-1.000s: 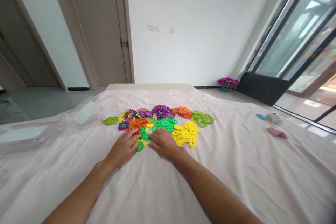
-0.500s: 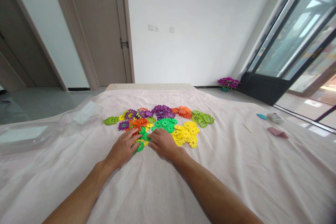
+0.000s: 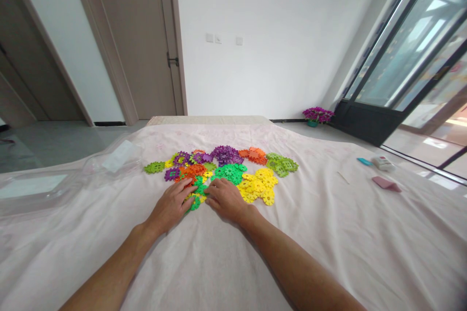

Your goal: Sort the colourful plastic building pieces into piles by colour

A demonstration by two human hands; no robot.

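My left hand (image 3: 172,206) rests with fingers spread over the left side of a mixed heap of plastic snowflake building discs. My right hand (image 3: 226,199) reaches in from the other side, thumb apart from the fingers, its fingertips touching the heap. Between the hands lie green discs (image 3: 200,188) with some yellow ones. Orange pieces (image 3: 194,170) sit just beyond my left fingers. Past my right fingers is a pile of green discs (image 3: 230,173), and right of that hand are yellow discs (image 3: 258,185). What lies under my palms is hidden.
Farther back are purple pieces (image 3: 225,155), orange-red pieces (image 3: 255,155) and lime-green squares (image 3: 282,164). Clear plastic containers (image 3: 73,189) stand at the left. A folded pink item (image 3: 386,183), a small white box (image 3: 382,163) and a blue item (image 3: 364,161) lie at the right on the pale cloth (image 3: 328,233).
The fingertips of my right hand have shifted very slightly at the heap. My left hand and the sorted piles look the same.
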